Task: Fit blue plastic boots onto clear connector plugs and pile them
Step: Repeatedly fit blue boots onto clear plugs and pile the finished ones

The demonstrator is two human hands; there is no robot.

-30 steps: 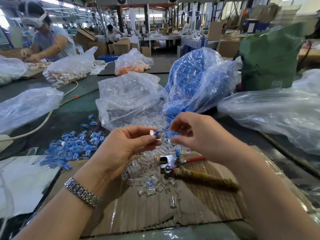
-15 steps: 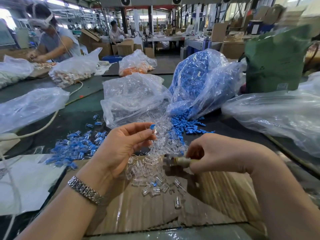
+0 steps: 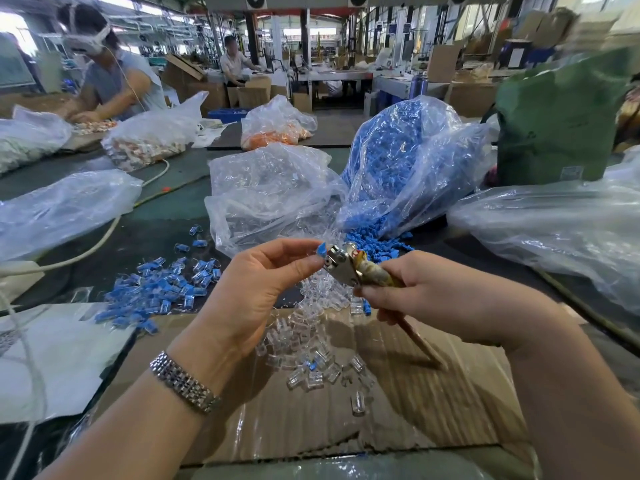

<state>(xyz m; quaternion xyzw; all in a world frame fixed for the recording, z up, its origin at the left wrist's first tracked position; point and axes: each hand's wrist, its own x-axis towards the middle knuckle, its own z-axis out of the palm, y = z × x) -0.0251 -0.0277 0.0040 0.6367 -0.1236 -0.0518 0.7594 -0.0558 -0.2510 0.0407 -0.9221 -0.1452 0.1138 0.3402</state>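
My left hand pinches a clear plug with a blue boot at its fingertips, above the cardboard. My right hand grips the wrapped handles of a pair of pliers, whose metal head meets the boot. Loose clear plugs lie on the cardboard sheet below. A pile of fitted blue-and-clear pieces lies to the left. Loose blue boots spill from a blue-filled bag; a clear bag of plugs stands beside it.
Large clear plastic bags lie at left and right. A green sack stands at back right. A white cable crosses the dark table. White paper lies at front left. Another person works at the far left.
My right hand picked the pliers up off the cardboard and raised their head to the boot in my left hand. My left hand kept its pinch on the piece.
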